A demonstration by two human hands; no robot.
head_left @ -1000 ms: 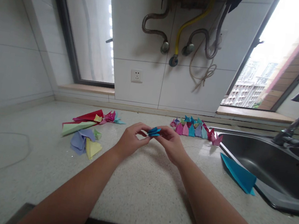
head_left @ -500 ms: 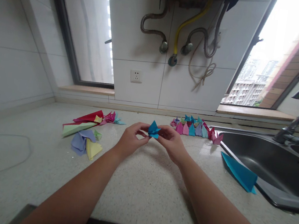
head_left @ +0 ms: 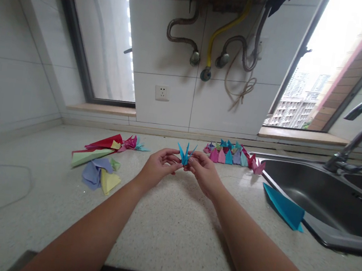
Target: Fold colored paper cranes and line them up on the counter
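A small blue origami crane (head_left: 185, 156) is pinched between my two hands above the middle of the countertop (head_left: 167, 232). Its pointed tips stick upward, spread apart. My left hand (head_left: 163, 162) closes finger and thumb on its left side. On its right side, the fingers of my right hand (head_left: 203, 170) are closed on it too, hiding part of the base. Beyond my right hand stand several folded paper cranes (head_left: 228, 155) in pink, blue, purple and red, grouped in rows near the wall.
To the left lie red folded paper (head_left: 104, 142), a pale green sheet (head_left: 92, 157), crumpled purple paper (head_left: 93, 172) and yellow paper (head_left: 109, 181). A large blue folded paper (head_left: 283, 207) rests against the rim of the metal sink (head_left: 328, 239). A faucet (head_left: 351, 146) rises behind the sink.
The blue crane has turned in my hands, so its narrow points now show spread upward instead of one broad face. My fingers have shifted their hold. The view has moved slightly right.
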